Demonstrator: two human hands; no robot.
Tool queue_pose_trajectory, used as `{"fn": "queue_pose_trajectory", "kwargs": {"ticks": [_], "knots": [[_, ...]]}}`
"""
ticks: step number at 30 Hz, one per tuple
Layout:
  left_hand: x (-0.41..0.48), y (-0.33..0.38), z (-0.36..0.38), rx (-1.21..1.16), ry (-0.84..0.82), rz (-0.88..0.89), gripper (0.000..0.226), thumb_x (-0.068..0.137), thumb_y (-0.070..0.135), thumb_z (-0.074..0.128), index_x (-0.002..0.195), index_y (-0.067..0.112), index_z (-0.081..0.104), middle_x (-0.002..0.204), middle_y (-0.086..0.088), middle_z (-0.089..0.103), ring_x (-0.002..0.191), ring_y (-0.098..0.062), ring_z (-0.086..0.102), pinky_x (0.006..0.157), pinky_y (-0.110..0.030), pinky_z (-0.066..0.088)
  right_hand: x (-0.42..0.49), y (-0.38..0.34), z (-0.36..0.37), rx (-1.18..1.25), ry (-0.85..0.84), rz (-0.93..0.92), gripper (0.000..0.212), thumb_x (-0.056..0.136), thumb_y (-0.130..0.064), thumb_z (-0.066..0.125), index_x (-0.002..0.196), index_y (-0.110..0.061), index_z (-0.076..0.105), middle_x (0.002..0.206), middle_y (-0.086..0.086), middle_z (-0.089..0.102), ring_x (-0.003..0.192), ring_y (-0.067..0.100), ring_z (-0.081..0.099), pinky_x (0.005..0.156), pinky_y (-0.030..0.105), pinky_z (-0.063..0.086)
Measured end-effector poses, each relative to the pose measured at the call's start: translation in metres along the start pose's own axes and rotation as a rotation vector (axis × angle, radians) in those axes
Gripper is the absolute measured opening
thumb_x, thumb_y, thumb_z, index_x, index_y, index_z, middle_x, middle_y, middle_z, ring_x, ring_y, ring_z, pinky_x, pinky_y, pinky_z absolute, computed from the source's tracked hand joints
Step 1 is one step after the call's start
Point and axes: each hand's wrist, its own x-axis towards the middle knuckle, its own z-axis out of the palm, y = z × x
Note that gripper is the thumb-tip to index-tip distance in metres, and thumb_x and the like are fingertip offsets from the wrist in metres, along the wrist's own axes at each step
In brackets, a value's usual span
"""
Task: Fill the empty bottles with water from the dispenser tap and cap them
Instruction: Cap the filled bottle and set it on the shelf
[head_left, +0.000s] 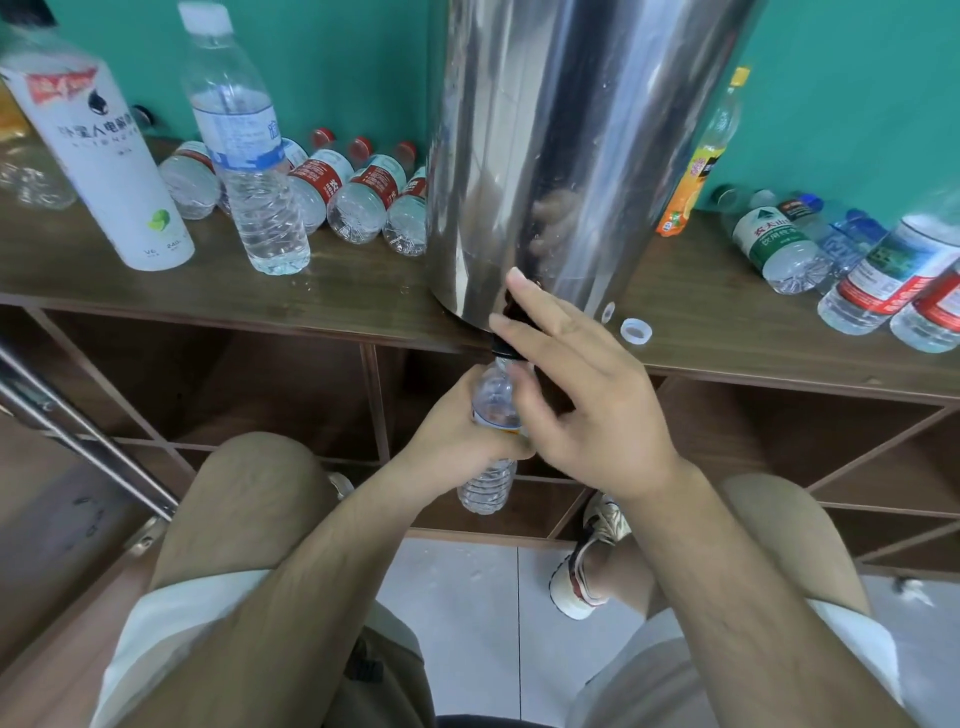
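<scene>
A tall steel water dispenser (561, 156) stands on the wooden shelf top (311, 301). Its black tap (506, 340) juts out at the front edge. My left hand (457, 431) grips a small clear bottle (493, 405) around its middle, mouth right under the tap. My right hand (576, 384) is at the tap with fingers spread and straight, covering most of it; whether it presses the lever is hidden. A loose white cap (636, 330) lies on the shelf right of the dispenser.
Left of the dispenser stand a tall clear bottle (244, 156) and a white bottle (98, 156), with several red-labelled bottles (358, 192) lying behind. More bottles lie at the right (779, 239), beside an upright orange-labelled one (698, 166). Open cubbies (260, 384) sit below.
</scene>
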Motion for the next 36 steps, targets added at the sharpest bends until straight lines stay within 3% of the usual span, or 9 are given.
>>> {"fn": "queue_pose_trajectory", "kwargs": {"ticks": [4,9,11,15,20,25,29,34,36], "knots": [[0.002,0.001,-0.002,-0.069,-0.020,-0.020,0.076,0.071,0.019,0.089,0.139,0.017,0.055,0.129,-0.002,0.070,0.125,-0.017,0.065,0.112,-0.049,0.048,-0.011,0.004,0.002,0.200,0.033,0.149,0.052,0.093,-0.009,0.067,0.142,0.005,0.055,0.158,0.018,0.046,0.149,0.027,0.043,0.112,0.048,0.048],[0.003,0.005,0.001,-0.115,-0.014,-0.017,0.084,0.062,0.036,0.086,0.137,0.011,0.056,0.127,-0.007,0.069,0.125,-0.021,0.064,0.113,-0.050,0.047,-0.013,0.008,0.011,0.295,0.102,0.270,0.057,0.092,-0.013,0.073,0.143,-0.003,0.050,0.148,0.009,0.049,0.142,0.029,0.048,0.101,0.055,0.054],[0.002,0.004,0.002,-0.089,-0.017,-0.033,0.077,0.063,0.037,0.084,0.133,0.018,0.059,0.124,0.004,0.072,0.120,-0.010,0.066,0.106,-0.037,0.052,-0.013,0.007,0.014,0.303,0.099,0.292,0.058,0.092,-0.018,0.077,0.142,-0.005,0.051,0.144,0.007,0.051,0.139,0.027,0.050,0.100,0.054,0.055],[-0.007,0.004,-0.001,-0.002,0.006,-0.068,0.054,0.060,0.029,0.081,0.103,0.047,0.054,0.090,0.050,0.062,0.087,0.025,0.061,0.071,-0.001,0.047,-0.009,0.002,0.015,0.299,0.135,0.308,0.061,0.093,-0.038,0.077,0.138,-0.003,0.054,0.138,0.006,0.055,0.135,0.022,0.052,0.099,0.051,0.055],[0.000,-0.005,-0.003,0.002,0.027,-0.032,0.060,0.078,0.001,0.085,0.101,0.047,0.055,0.094,0.023,0.067,0.084,0.021,0.063,0.070,-0.004,0.049,-0.007,0.000,0.015,0.301,0.149,0.325,0.060,0.093,-0.038,0.076,0.136,-0.001,0.056,0.135,0.010,0.057,0.135,0.020,0.053,0.097,0.051,0.056],[0.001,-0.009,0.000,-0.027,0.039,-0.030,0.058,0.080,0.000,0.083,0.102,0.047,0.056,0.096,0.022,0.069,0.086,0.019,0.064,0.071,-0.005,0.050,-0.011,0.004,0.019,0.243,0.172,0.305,0.055,0.094,-0.034,0.075,0.135,-0.003,0.057,0.134,0.009,0.059,0.132,0.026,0.055,0.104,0.052,0.051],[-0.003,-0.001,0.001,-0.050,0.028,-0.005,0.059,0.067,0.017,0.086,0.106,0.047,0.055,0.093,0.042,0.067,0.090,0.018,0.065,0.074,-0.006,0.051,-0.006,0.008,0.018,0.267,0.153,0.300,0.050,0.090,-0.022,0.077,0.133,-0.007,0.057,0.130,0.008,0.059,0.125,0.026,0.057,0.098,0.050,0.053],[0.002,0.003,0.003,-0.154,-0.007,-0.030,0.071,0.064,0.023,0.084,0.130,0.017,0.060,0.118,-0.002,0.073,0.116,-0.017,0.069,0.105,-0.042,0.054,-0.005,0.011,0.016,0.302,0.108,0.295,0.055,0.084,-0.010,0.074,0.134,-0.008,0.053,0.129,0.005,0.055,0.115,0.029,0.059,0.093,0.048,0.053],[-0.001,0.001,0.002,-0.086,0.015,-0.016,0.070,0.060,0.032,0.086,0.125,0.025,0.061,0.111,0.009,0.075,0.107,-0.007,0.071,0.095,-0.029,0.058,-0.005,0.012,0.015,0.313,0.086,0.286,0.056,0.082,-0.010,0.069,0.135,-0.008,0.051,0.128,0.006,0.053,0.114,0.030,0.057,0.094,0.046,0.051]]}}
